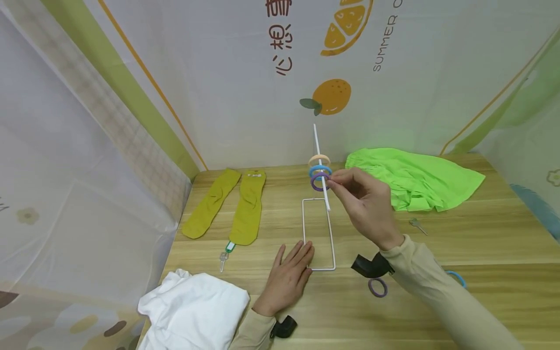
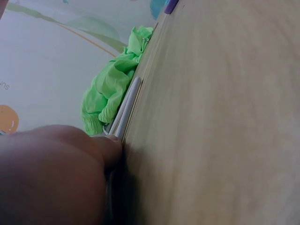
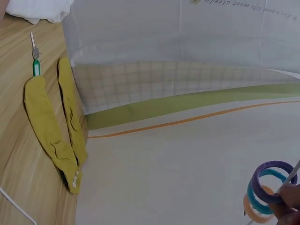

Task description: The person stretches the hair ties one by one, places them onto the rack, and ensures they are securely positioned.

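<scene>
My right hand [image 1: 366,203] pinches a purple ring [image 1: 312,185] between thumb and fingertips. The ring is around a white rod [image 1: 317,140], along with a blue ring [image 1: 311,171] and a peach ring [image 1: 319,156]. In the right wrist view the purple ring [image 3: 257,180] is nearest, with the blue and peach ones behind it. The rod belongs to a white wire stand whose rectangular base [image 1: 334,245] lies on the table. My left hand [image 1: 288,281] rests flat with fingers extended over the base's left side. In the left wrist view, fingers touch the white wire [image 2: 124,117].
Two mustard-yellow socks [image 1: 248,211] and a green-tagged key [image 1: 223,260] lie left; a white cloth [image 1: 199,308] is nearer. On the right are a bright green garment [image 1: 420,177], another key [image 1: 418,226], a loose purple ring [image 1: 371,290] and a blue ring [image 1: 457,277]. A printed curtain stands behind.
</scene>
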The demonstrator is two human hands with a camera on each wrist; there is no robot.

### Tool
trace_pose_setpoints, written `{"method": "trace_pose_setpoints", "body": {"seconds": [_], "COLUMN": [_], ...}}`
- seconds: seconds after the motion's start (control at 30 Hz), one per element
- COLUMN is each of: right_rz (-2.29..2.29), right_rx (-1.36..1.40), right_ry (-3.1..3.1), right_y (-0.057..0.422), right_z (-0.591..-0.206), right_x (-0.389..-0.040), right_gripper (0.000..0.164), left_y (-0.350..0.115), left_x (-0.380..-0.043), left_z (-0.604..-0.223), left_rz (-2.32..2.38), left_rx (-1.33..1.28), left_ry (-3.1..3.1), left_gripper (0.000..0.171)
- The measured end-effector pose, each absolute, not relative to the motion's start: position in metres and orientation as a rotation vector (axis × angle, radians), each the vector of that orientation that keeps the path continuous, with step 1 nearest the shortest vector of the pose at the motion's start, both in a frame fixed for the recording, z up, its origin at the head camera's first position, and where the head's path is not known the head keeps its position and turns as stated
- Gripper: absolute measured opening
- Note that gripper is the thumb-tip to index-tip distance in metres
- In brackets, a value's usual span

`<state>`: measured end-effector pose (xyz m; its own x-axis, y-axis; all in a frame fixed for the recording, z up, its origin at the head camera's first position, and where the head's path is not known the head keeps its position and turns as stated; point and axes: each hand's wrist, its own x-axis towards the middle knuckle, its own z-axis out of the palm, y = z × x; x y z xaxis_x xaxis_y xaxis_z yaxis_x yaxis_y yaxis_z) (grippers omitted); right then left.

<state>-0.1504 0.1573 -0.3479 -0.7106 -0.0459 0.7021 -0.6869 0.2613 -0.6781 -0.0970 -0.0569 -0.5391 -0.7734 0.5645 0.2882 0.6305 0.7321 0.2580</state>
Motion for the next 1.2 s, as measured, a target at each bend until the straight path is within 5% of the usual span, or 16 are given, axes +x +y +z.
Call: {"method": "trace_pose_setpoints", "body": {"seconds": [0.7, 1.2], "right_rz": [1.531, 1.499], "right_rx": [0.609, 0.543], "right_ry": [-1.915, -2.030], "right_y": [0.153, 0.180], "right_z": [-0.354, -0.370], "right_x": [-0.174, -0.150], "right_gripper": [0.007, 0.006], "left_y": [-0.057, -0.056], "left_x": [-0.098, -0.098], "left_z": [-0.539, -0.540], "left_rz": [-0.504, -0.493], "left_rx": [-0.961, -0.966], "left_ry": [-2.762, -2.760], "left_gripper": [0.050, 0.050]}}
